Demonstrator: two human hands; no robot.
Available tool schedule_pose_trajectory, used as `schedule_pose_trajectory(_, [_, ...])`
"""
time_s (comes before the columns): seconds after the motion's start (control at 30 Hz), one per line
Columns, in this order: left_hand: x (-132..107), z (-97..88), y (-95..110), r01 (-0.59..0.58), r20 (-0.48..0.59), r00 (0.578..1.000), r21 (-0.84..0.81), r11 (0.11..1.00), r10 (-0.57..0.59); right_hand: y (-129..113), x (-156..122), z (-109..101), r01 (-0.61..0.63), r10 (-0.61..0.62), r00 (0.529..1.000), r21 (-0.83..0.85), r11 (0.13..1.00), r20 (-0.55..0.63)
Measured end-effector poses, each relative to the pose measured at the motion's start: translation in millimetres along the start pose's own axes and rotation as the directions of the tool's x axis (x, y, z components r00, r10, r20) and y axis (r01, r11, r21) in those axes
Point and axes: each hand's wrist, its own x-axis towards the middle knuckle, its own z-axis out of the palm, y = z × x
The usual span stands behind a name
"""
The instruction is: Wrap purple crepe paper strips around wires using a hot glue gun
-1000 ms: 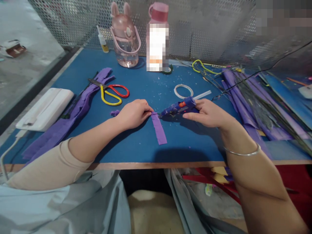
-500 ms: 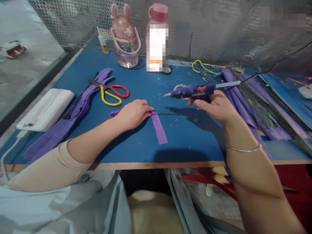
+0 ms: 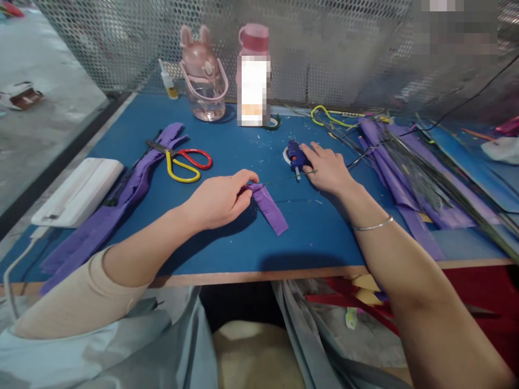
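My left hand [image 3: 223, 199] pinches the gathered end of a purple crepe paper strip [image 3: 271, 210] together with a thin dark wire stem [image 3: 290, 177]. The strip hangs off toward the table's front edge, while the stem points right. Its far end reaches the thumb of my right hand [image 3: 329, 166]; whether they touch is unclear. That hand has its fingers stretched out beside a blue hot glue gun [image 3: 297, 155], whose glue stick end faces me. The glue gun rests by a white ring-shaped thing [image 3: 286, 156], partly hidden beneath it.
Scissors [image 3: 182, 167] with red and yellow handles lie to the left, near purple crepe strips [image 3: 138, 186] and a white power bank [image 3: 77, 192]. Behind stand a rabbit-eared bottle [image 3: 205, 81], a pink-lidded bottle [image 3: 256, 38] and a phone [image 3: 253, 92]. Purple paper and stems [image 3: 438, 178] cover the right.
My right hand has set the glue gun down on the table and loosened its fingers. The left hand keeps its pinch, with the stem now raised and the strip turned slightly rightward.
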Motion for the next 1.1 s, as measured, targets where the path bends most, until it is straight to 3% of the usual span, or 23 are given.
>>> schedule_pose_trajectory(0.07, [-0.9,-3.8,1.8,0.023,0.044,0.999,-0.258,0.966,-0.012,-10.6,-6.5,-11.1,0.019,-0.015,0.995,0.044,0.999,-0.098])
schedule_pose_trajectory(0.13, [-0.7,-5.9,2.8,0.089,0.152,0.988,-0.488,0.868,-0.016,-26.9,-15.5,-23.9,0.057,-0.026,0.98,0.157,0.986,-0.197])
schedule_pose_trajectory(0.2, [0.0,-6.8,4.8,0.184,0.28,0.96,-0.601,0.778,-0.011,-47.2,-24.8,-34.2,0.15,-0.068,0.968,0.337,0.93,-0.242])
schedule_pose_trajectory(0.3, [1.0,-6.7,9.7,0.292,0.4,0.916,-0.669,0.683,0.0,-75.9,-35.0,-41.3,0.274,-0.221,0.961,0.658,0.701,-0.165])
schedule_pose_trajectory(0.4, [1.6,-4.4,13.2,0.356,0.439,0.899,-0.734,0.578,0.004,-92.3,-39.8,-41.8,0.222,-0.274,0.956,0.865,0.45,-0.103])
schedule_pose_trajectory(0.47, [1.4,-2.2,14.0,0.364,0.437,0.899,-0.745,0.558,-0.003,-95.9,-41.3,-40.6,0.169,-0.255,0.964,0.915,0.367,-0.076])
schedule_pose_trajectory(0.67, [-1.7,-0.3,18.1,0.222,0.306,0.952,-0.67,0.709,-0.009,-97.3,-42.8,-34.2,0.101,-0.229,0.972,0.963,0.251,-0.042])
schedule_pose_trajectory(0.77, [-2.8,-0.6,20.4,0.073,0.156,0.988,-0.577,0.813,0.022,-99.9,-41.4,-32.7,0.082,-0.217,0.975,0.979,0.186,-0.041])
schedule_pose_trajectory(0.9, [-3.5,-0.5,19.3,-0.103,-0.031,0.995,-0.437,0.894,0.099,-101.8,-35.7,-39.6,0.099,-0.253,0.966,0.976,0.196,-0.047])
schedule_pose_trajectory(0.97, [-3.9,-1.2,17.4,-0.057,0.003,0.998,-0.538,0.841,0.07,-102.8,-32.2,-46.9,0.152,-0.296,0.952,0.962,0.226,-0.081])
schedule_pose_trajectory(1.03, [-4.2,-2.5,14.6,0.088,0.172,0.983,-0.734,0.674,0.06,-105.5,-29.5,-53.8,0.23,-0.361,0.924,0.938,0.257,-0.128])
schedule_pose_trajectory(1.1, [-4.0,-3.7,11.2,0.229,0.322,0.939,-0.849,0.476,0.123,-110.0,-28.5,-56.9,0.291,-0.401,0.9,0.921,0.258,-0.171])
